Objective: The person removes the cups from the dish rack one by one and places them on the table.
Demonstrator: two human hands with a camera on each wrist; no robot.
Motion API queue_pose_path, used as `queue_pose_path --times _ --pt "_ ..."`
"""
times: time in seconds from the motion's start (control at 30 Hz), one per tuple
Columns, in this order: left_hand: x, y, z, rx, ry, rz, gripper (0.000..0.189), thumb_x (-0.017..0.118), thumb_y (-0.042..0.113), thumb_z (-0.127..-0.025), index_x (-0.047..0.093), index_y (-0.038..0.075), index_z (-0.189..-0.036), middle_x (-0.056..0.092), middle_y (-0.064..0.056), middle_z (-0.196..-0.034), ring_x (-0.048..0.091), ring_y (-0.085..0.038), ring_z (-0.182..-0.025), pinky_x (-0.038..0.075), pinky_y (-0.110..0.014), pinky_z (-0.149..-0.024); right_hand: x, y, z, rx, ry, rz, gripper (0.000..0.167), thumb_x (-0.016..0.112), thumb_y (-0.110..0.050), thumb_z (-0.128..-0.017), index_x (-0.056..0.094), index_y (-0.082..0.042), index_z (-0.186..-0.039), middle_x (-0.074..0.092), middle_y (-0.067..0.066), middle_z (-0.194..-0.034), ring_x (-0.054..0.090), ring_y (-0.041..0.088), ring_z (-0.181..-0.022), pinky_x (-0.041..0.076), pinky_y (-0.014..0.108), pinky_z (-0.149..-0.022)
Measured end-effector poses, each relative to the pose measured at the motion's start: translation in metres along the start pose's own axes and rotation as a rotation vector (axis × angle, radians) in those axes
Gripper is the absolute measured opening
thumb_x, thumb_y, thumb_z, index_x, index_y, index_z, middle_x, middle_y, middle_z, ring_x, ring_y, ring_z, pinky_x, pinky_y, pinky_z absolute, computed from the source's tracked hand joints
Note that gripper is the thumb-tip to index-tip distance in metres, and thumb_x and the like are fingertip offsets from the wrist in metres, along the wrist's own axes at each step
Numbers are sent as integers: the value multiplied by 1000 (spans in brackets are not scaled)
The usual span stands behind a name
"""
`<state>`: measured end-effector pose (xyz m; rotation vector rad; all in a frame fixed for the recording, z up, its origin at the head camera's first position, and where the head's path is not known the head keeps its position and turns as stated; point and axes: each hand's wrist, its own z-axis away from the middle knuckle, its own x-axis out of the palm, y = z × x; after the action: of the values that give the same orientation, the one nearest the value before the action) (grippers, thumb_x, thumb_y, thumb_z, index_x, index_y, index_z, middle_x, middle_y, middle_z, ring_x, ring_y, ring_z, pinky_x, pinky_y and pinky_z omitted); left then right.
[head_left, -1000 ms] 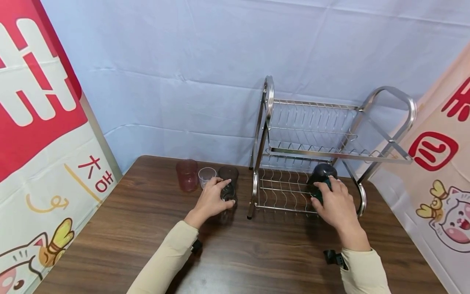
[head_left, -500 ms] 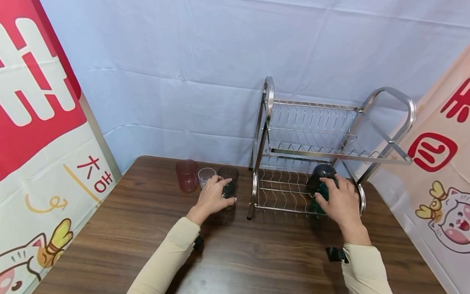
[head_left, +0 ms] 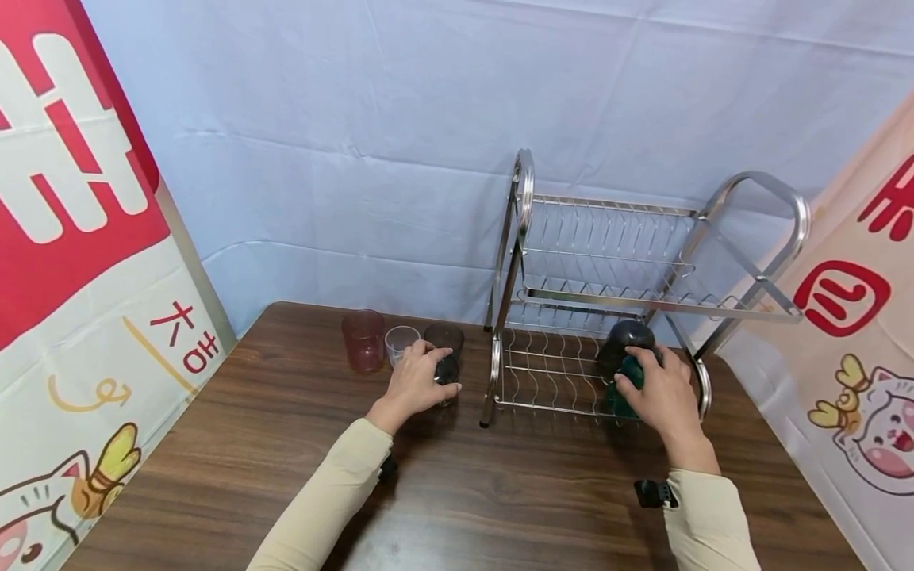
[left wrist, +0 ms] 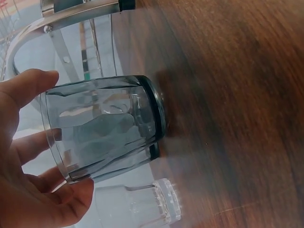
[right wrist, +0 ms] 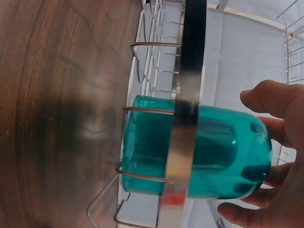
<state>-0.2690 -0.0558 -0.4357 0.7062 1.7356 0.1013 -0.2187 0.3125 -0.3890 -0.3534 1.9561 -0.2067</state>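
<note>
My left hand (head_left: 414, 379) holds a smoky grey drinking glass (left wrist: 102, 126) near its rim. In the left wrist view the thumb is at one side of the rim and the fingers at the other, with the glass's base at the tabletop. My right hand (head_left: 666, 396) is around the upturned base of a teal glass (right wrist: 218, 152) on the rack's lower tier. Its fingers are spread and relaxed, with a gap between thumb and glass in the right wrist view. A dark glass (head_left: 628, 337) stands upside down behind the teal one.
A two-tier metal dish rack (head_left: 607, 297) stands at the back right of the wooden table (head_left: 500, 492). Left of it are a reddish glass (head_left: 364, 341), a clear glass (head_left: 401, 341) and another dark glass (head_left: 444, 333). A pale cloth (head_left: 321, 159) hangs behind.
My right hand has drawn back slightly to the right, loosening around the teal glass, so more of it shows. My left hand has shifted slightly at the grey glass.
</note>
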Motion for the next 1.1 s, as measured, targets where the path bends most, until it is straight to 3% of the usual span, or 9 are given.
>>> queue_pose_path --times 0.4,0.57,0.8,1.0,1.1 --pt "5 1 -6 -5 -22 -36 61 74 38 -77 58 9 -128 40 -13 -107 37 -26 -92 36 -37 -76 6 2 -2 29 9 -37 45 63 -14 -87 48 -2 -127 30 38 -127 28 59 -110 33 67 -76" --pt "8 -2 -8 0 -1 -36 61 74 40 -75 59 9 -126 39 -11 -102 36 -25 -88 35 -35 -72 5 1 -3 34 16 -45 45 64 -14 -87 48 -2 -127 30 38 -128 28 59 -111 33 67 -77" --pt "-3 4 -6 -24 -15 -81 67 71 51 -74 58 14 -128 41 -16 -114 41 -29 -94 43 -36 -66 0 3 -3 -2 93 -81 43 66 -11 -84 53 1 -123 36 37 -123 32 57 -110 30 66 -82" --pt "-12 6 -2 -2 8 -97 61 72 46 -75 60 14 -125 44 -17 -117 43 -30 -98 44 -40 -71 -7 -1 1 -10 123 -88 43 67 -11 -84 53 1 -123 36 36 -125 31 55 -113 26 66 -87" --pt "-16 10 4 20 23 -82 56 72 42 -76 62 13 -122 48 -16 -116 46 -30 -99 43 -43 -76 -11 -6 7 -37 191 -105 43 70 -8 -80 56 1 -120 38 36 -123 33 54 -113 21 66 -92"
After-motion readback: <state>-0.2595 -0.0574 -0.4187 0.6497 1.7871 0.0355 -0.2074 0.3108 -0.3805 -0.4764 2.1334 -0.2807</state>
